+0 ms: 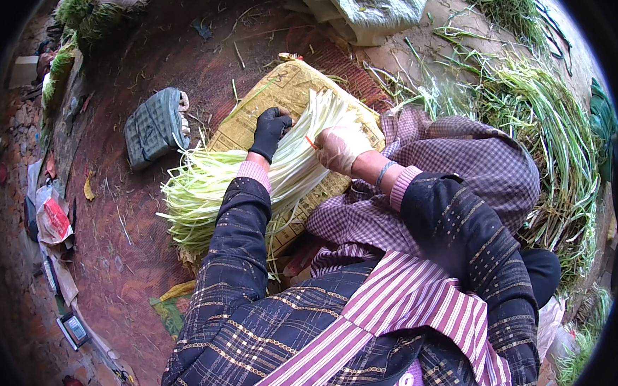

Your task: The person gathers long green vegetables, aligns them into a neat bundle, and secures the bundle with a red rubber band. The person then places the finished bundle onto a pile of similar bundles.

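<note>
A large bundle of long, pale leafy stalks (294, 164), like blanched garlic chives, lies across a yellow printed package (261, 108) before me. The white stem ends point to the upper right and the light green tips spread to the left. My left hand (272, 131), in a black glove with bare fingertips, rests at the upper edge of the bundle with its fingers curled. Whether it grips any stalks is hidden. My right hand (342, 146), in a thin translucent glove, is closed over the stem side and pinches a thin orange strip (311, 142).
A grey-green wrapped block (155, 127) sits on the reddish mat (114, 226) at left. Heaps of green stalks (562, 161) lie at right. A pale woven sack (366, 6) stands at the top. A checked cloth (461, 162) covers my lap. A small calculator-like device (73, 330) lies lower left.
</note>
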A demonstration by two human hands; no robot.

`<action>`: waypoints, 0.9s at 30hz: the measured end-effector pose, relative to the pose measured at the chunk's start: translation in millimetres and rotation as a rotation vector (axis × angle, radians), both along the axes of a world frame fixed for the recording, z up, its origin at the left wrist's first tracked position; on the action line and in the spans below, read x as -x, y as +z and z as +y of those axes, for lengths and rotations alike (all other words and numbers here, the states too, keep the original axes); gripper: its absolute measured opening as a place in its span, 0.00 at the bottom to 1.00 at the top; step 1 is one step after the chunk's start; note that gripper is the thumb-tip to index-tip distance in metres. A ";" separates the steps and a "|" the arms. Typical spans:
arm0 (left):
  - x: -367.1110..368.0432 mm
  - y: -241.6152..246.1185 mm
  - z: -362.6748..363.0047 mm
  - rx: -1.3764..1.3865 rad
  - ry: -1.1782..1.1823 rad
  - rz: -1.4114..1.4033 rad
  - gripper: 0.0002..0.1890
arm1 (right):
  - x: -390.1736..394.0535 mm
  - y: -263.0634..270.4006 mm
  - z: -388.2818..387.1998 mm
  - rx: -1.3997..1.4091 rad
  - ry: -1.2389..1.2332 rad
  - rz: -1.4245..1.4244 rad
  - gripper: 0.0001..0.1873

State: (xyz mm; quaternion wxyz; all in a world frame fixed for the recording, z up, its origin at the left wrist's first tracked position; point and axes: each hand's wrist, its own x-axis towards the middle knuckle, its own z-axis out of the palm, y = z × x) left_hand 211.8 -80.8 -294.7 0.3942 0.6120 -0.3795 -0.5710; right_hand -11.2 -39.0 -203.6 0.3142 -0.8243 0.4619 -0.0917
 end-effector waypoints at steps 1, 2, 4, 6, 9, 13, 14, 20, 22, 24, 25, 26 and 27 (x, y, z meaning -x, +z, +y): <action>0.1 -1.5 -0.6 -0.005 0.022 0.001 0.10 | 0.4 0.0 0.2 0.000 -0.003 0.007 0.11; 0.2 -2.9 -1.8 -0.015 0.045 -0.006 0.11 | 0.8 0.1 0.4 0.001 -0.001 0.007 0.11; 0.4 -5.3 -4.9 -0.010 0.050 -0.062 0.13 | 1.4 -0.2 0.4 0.009 -0.001 0.014 0.11; 1.3 -7.1 -7.3 0.030 0.018 -0.165 0.15 | 2.0 -1.1 0.2 -0.008 0.004 0.003 0.11; 2.9 -6.4 -5.8 0.109 0.002 -0.222 0.15 | 2.3 -3.6 -0.1 -0.005 0.004 -0.017 0.11; 4.7 7.8 3.0 0.149 -0.006 -0.011 0.14 | 2.2 -7.7 -0.2 0.003 0.029 -0.001 0.12; 5.4 14.2 5.7 0.131 -0.026 0.026 0.14 | 1.9 -8.8 0.0 0.003 0.031 -0.011 0.12; 40.7 49.3 29.9 0.394 -0.133 -0.591 0.05 | 2.8 -13.3 1.0 0.010 -0.002 -0.022 0.13; 57.4 53.0 42.3 0.387 -0.088 -0.763 0.07 | 2.9 -12.7 3.1 0.021 -0.007 -0.029 0.12; 69.0 51.7 52.4 0.407 0.011 -0.790 0.09 | 2.6 -10.0 6.8 -0.018 -0.008 -0.065 0.11; 71.2 49.7 54.7 0.434 0.038 -0.760 0.10 | 3.7 -7.9 8.7 -0.028 -0.019 -0.068 0.11; 72.4 46.5 56.5 0.451 0.064 -0.725 0.10 | 2.0 -5.3 11.9 0.018 0.005 -0.120 0.08; 72.1 42.8 56.9 0.465 0.092 -0.691 0.10 | 3.8 -2.6 14.6 0.095 0.082 -0.095 0.08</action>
